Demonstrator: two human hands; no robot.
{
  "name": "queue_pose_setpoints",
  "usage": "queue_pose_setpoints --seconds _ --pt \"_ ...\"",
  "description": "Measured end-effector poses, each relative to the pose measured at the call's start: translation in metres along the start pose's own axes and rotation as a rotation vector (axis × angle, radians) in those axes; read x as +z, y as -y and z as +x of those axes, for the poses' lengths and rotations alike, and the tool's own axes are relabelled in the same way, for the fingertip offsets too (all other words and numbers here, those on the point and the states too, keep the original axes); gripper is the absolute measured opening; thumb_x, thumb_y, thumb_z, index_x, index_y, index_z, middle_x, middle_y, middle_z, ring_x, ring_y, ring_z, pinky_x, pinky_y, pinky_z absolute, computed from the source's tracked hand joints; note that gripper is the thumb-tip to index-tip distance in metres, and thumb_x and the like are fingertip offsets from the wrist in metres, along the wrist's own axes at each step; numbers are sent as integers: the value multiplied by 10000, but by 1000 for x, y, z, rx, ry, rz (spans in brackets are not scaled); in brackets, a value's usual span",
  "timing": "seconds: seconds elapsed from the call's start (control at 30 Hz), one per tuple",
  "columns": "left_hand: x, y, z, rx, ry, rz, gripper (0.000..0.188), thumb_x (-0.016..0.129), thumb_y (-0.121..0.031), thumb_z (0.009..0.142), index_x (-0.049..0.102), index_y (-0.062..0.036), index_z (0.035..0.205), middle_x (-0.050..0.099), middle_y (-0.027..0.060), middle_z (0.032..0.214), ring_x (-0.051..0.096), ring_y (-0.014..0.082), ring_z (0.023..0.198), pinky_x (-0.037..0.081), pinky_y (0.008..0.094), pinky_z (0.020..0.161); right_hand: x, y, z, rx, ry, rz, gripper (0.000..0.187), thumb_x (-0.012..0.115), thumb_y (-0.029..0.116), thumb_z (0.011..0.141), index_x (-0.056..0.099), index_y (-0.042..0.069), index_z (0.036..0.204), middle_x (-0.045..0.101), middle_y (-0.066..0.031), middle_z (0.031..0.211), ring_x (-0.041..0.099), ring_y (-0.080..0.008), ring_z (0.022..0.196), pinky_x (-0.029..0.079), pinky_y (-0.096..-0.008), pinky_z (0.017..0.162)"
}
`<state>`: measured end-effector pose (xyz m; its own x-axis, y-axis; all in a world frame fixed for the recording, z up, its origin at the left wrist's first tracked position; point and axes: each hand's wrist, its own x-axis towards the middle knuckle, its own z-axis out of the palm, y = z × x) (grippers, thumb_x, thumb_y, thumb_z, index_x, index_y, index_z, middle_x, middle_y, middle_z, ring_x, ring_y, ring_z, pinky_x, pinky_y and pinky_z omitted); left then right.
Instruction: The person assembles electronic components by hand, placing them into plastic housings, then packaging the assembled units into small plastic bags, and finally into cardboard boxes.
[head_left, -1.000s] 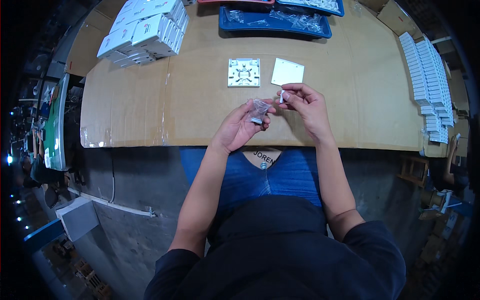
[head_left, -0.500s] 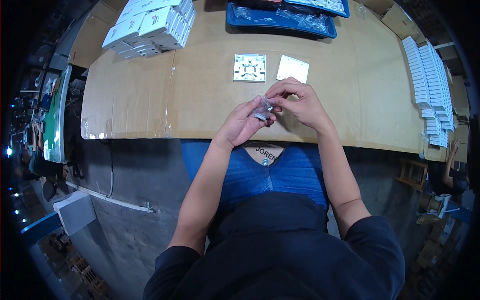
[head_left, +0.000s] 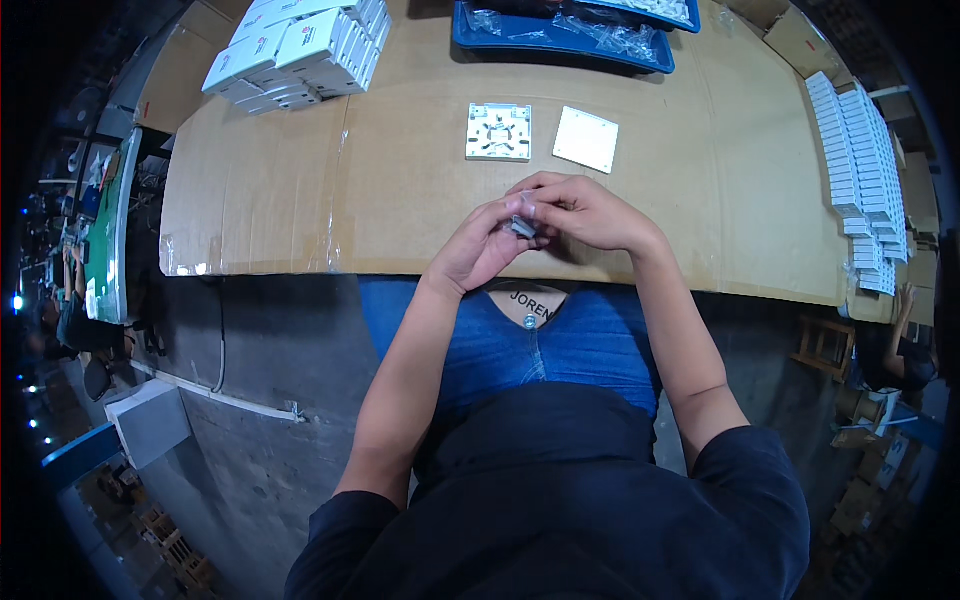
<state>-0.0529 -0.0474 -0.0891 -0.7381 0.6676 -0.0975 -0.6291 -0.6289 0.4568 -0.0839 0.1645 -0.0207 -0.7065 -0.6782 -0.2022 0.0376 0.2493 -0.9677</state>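
Observation:
A small clear plastic bag (head_left: pixel 522 227) with small pale pieces inside is held between my two hands, above the near edge of the cardboard-covered table (head_left: pixel 260 200). My left hand (head_left: pixel 476 246) grips it with thumb and fingers from the left. The right hand (head_left: pixel 592 212) closes on the bag's upper part, its fingertips against the left thumb. What exactly the bag holds is partly covered by fingers. Beyond my hands lies an open square white housing (head_left: pixel 499 133) with a cross-like pattern inside. To its right rests a flat white square cover (head_left: pixel 586 140).
White boxes (head_left: pixel 300 55) are stacked at the far left. Blue trays (head_left: pixel 620 66) with crumpled clear bags and small white parts stand at the far middle. Tall rows of white boxes (head_left: pixel 865 180) line the right edge. Other people work at both far sides.
My right hand has shifted left and closed in on the bag, its fingers now meeting the left hand's. The housing and cover still lie in place.

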Motion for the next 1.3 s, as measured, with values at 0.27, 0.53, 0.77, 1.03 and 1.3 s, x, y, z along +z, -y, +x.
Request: queue_pose_setpoints --seconds 0.27,0.53,0.77,1.03,1.3 --pt "17 -6 1 -45 -99 203 434 434 -69 1063 440 86 1468 599 206 1377 632 311 1286 501 448 1144 -11 -4 1 -8 -143 9 299 615 222 1072 743 -22 1188 697 -74 1229 673 -144 1010 569 -303 904" --pt "13 -5 2 -29 -38 -43 418 392 -185 1126 453 68 1453 606 208 1374 633 330 1285 504 490 1142 -9 -6 3 -40 -157 -80 321 598 237 1085 732 -39 1181 714 -51 1143 654 -110 917 555 -275 816" --pt "7 -1 3 22 -108 147 442 406 -297 1142 530 49 1388 668 179 1254 687 295 1144 539 463 1073 -6 5 5 11 -47 -66 348 569 266 1101 731 -34 1168 709 -54 1120 638 -98 834 547 -264 768" --pt "16 -1 4 40 -132 185 496 537 -292 1101 507 51 1457 638 124 1305 657 230 1160 525 433 1066 -11 4 4 -27 48 -83 383 566 298 1098 701 -43 1209 712 -97 1125 678 -167 923 562 -321 846" --pt "5 0 4 -22 -75 15 555 397 -382 1138 487 55 1468 678 161 1202 673 267 1012 543 419 968 -96 4 17 -120 -168 -72 278 610 183 1061 734 -13 1216 760 -81 1102 686 -136 1000 545 -312 928"
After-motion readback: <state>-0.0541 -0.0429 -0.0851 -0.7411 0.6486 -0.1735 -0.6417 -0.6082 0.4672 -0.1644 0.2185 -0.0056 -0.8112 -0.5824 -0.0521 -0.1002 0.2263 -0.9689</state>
